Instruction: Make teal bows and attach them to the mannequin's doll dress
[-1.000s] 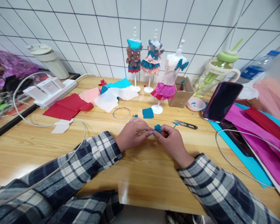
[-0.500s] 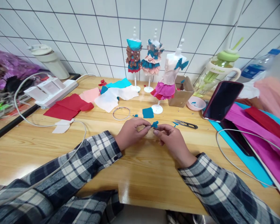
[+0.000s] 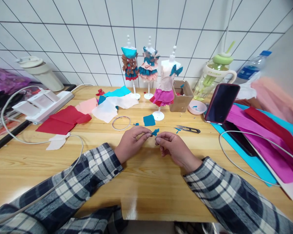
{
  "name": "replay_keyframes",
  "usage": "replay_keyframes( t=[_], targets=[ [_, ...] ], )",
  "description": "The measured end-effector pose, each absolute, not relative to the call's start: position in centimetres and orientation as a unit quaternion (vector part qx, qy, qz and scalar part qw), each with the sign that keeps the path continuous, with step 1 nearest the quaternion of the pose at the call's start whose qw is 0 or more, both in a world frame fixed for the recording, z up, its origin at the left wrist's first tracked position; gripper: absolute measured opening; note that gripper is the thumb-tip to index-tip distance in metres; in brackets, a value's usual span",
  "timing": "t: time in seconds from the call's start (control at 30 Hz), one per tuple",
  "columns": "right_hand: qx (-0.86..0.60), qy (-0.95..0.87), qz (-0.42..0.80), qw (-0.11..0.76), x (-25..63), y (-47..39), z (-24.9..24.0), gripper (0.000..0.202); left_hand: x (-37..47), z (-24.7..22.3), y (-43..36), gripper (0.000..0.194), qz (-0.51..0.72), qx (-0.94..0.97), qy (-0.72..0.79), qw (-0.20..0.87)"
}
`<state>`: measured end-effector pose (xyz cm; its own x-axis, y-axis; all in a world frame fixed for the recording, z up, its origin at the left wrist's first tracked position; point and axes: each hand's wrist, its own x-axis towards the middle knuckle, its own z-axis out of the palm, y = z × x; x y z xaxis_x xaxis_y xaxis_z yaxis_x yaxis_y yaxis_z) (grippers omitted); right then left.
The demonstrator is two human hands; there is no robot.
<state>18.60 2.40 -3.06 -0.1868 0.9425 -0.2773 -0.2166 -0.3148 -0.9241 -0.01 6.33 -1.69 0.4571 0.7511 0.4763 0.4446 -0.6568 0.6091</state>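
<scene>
A small, crumpled teal crepe paper piece [image 3: 155,132] is pinched at its left side between the thumb and finger of my left hand [image 3: 133,143]. Close by on the right, my right hand [image 3: 175,148] is closed in a pinch at the piece's lower edge; whatever is between its fingertips is too small to make out. Just beyond my hands lie a flat teal square [image 3: 149,120], a teal scrap [image 3: 136,124] and a coil of thin wire [image 3: 121,123]. Black thread snips [image 3: 188,129] rest to the right beside another teal scrap.
Three small mannequins [image 3: 158,115] in paper dresses stand by the tiled wall, near a cardboard box [image 3: 182,102] and a pink bowl [image 3: 197,107]. Red paper [image 3: 61,120] and a power strip [image 3: 45,104] are left; a propped phone [image 3: 222,102] and coloured sheets [image 3: 266,146] right.
The camera view has turned slightly, shifting the scene left. Both hands stay pinched around the teal piece, with the right fingertips now a little lower beside it.
</scene>
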Motion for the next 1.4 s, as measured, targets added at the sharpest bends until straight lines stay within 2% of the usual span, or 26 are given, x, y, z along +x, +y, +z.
replay_keyframes(
  t=[0.1,0.23,0.3,0.37,0.47,0.7,0.93,1.03,1.2,1.3,1.4],
  targets=[
    [-0.446,-0.441,0.670,0.396,19.3,2.6,-3.1,0.024,-0.5,-1.5,6.6,0.014,0.347,0.884,0.282,0.140],
    [-0.433,-0.578,0.631,0.284,20.3,2.9,-2.7,0.014,-1.3,-0.8,6.9,0.021,0.273,0.956,0.101,0.036],
    [-0.424,-0.671,0.555,0.249,20.6,3.1,-2.5,0.006,-1.4,-0.6,6.9,0.022,0.243,0.969,0.042,0.007],
    [-0.408,-0.763,0.436,0.245,20.8,3.3,-2.3,0.008,-1.3,-0.5,6.9,0.022,0.209,0.978,0.025,-0.009],
    [-0.382,-0.848,0.278,0.242,20.9,3.3,-2.1,0.012,-0.9,-0.8,6.8,0.022,0.156,0.987,0.047,-0.007],
    [-0.400,-0.893,0.092,0.186,20.6,2.3,-1.1,0.013,-0.1,-1.2,6.3,0.018,0.111,0.986,0.120,0.043],
    [-0.415,-0.890,-0.091,0.167,19.3,1.1,-0.4,0.016,0.2,-1.1,5.6,0.021,0.127,0.952,0.275,0.053],
    [-0.434,-0.877,-0.123,0.167,18.9,0.8,-0.3,0.021,0.4,-1.0,5.4,0.016,0.182,0.908,0.357,0.127],
    [-0.473,-0.851,-0.126,0.191,18.7,0.5,-0.3,0.024,0.6,-1.2,5.5,0.018,0.278,0.793,0.428,0.333],
    [-0.507,-0.818,-0.048,0.267,18.6,0.5,-0.5,0.020,0.6,-1.4,5.7,0.023,0.308,0.748,0.395,0.435],
    [-0.547,-0.745,0.117,0.364,18.6,1.0,-0.8,0.012,0.4,-1.5,5.9,0.023,0.322,0.739,0.361,0.469]
  ],
)
